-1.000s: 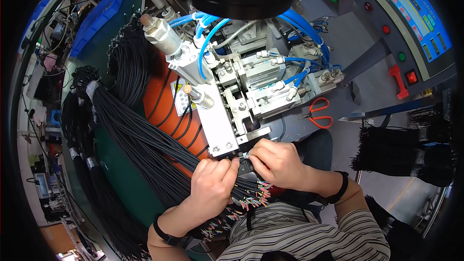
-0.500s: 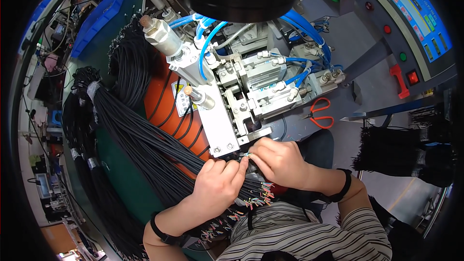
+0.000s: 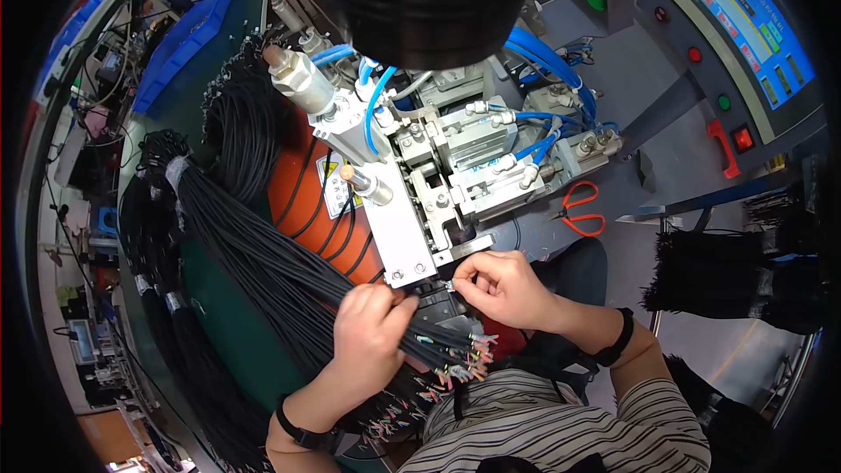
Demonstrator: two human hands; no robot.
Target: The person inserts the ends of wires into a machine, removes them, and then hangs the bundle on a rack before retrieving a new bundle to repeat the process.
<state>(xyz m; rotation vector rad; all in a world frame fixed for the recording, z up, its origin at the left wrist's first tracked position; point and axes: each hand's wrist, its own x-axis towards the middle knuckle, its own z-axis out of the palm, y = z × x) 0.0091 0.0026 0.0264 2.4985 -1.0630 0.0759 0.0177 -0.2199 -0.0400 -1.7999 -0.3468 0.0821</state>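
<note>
My left hand point(image 3: 372, 333) has its fingers curled over the near end of a thick bundle of black cables point(image 3: 289, 250). Whatever lies inside that grip is hidden. Colored wire ends point(image 3: 469, 359) fan out of the bundle just right of it. My right hand point(image 3: 504, 291) pinches thumb and forefinger together in front of the metal machine point(image 3: 405, 250). A tiny pale bit shows at those fingertips, too small to name. Between the two hands sits a small dark metal fixture point(image 3: 436, 305) at the machine's lower edge.
Red-handled scissors point(image 3: 582, 208) lie right of the machine. A control panel with a lit screen point(image 3: 753, 26) stands at the far right. More black cable bundles point(image 3: 705, 271) hang below it. An orange surface point(image 3: 302, 193) and a blue tray point(image 3: 186, 44) are on the left.
My left hand has moved left and slightly down, away from my right hand. The right hand has hardly moved. Colored wires seen between the fingertips before no longer show there.
</note>
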